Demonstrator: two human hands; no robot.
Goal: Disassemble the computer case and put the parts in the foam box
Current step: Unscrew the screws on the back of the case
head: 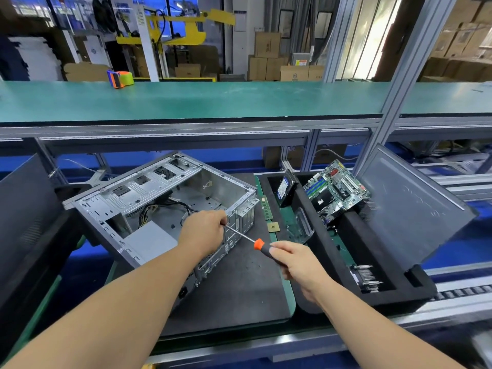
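two bare forearms enter from the bottom edge, one from the lower left and one from the lower right, each ending in a bare grip. no sleeve shows on either arm as far as the picture's edge. the left grip (203,233) wears no glove, ring or band, and its wrist carries no watch or strap. the right grip (295,262) is likewise ungloved, with no ring or wristband to be seen. the fingernails that show on the right grip look short and unpainted. no markings or cables show on either arm.
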